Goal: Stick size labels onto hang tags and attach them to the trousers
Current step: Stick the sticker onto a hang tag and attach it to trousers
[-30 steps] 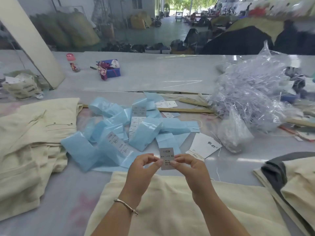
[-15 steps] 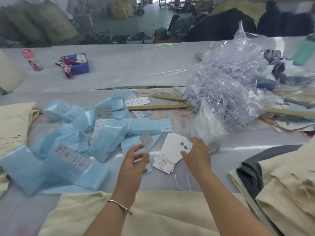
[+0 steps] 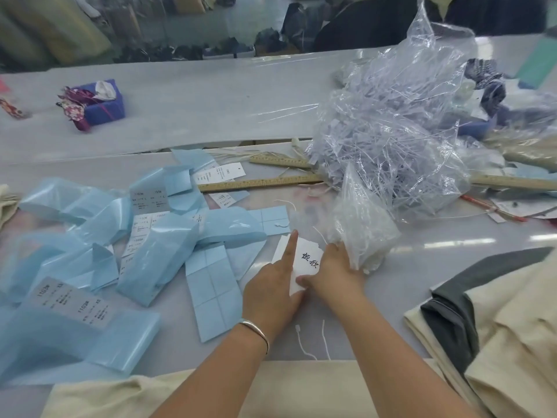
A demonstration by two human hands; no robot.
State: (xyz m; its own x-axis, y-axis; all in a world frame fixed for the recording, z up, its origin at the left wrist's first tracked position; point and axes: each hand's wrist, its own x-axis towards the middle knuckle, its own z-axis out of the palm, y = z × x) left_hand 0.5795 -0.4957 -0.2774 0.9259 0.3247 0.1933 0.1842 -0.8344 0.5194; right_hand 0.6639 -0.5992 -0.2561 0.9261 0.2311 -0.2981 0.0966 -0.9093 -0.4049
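A white hang tag point(image 3: 307, 257) with black characters lies on the grey table in front of me. My left hand point(image 3: 275, 285) presses its straight forefinger onto the tag's left side. My right hand point(image 3: 334, 271) rests on the tag's right side, thumb at its lower edge. The size label itself is hidden under my fingers. Cream trousers point(image 3: 271, 390) lie across the near edge under my forearms. Blue backing strips with grey size labels point(image 3: 72, 300) are strewn at the left.
A clear bag of plastic tag fasteners point(image 3: 391, 140) bulges at the right, a smaller clear bag point(image 3: 361, 230) touching my right hand. Wooden rulers point(image 3: 259, 183) lie behind. Folded cream and grey trousers point(image 3: 497, 321) are stacked at the right. A blue box point(image 3: 102, 104) stands far left.
Both hands came down from holding the grey label in the air to the white hang tag on the table; my left forefinger now presses on it. The view shifted right.
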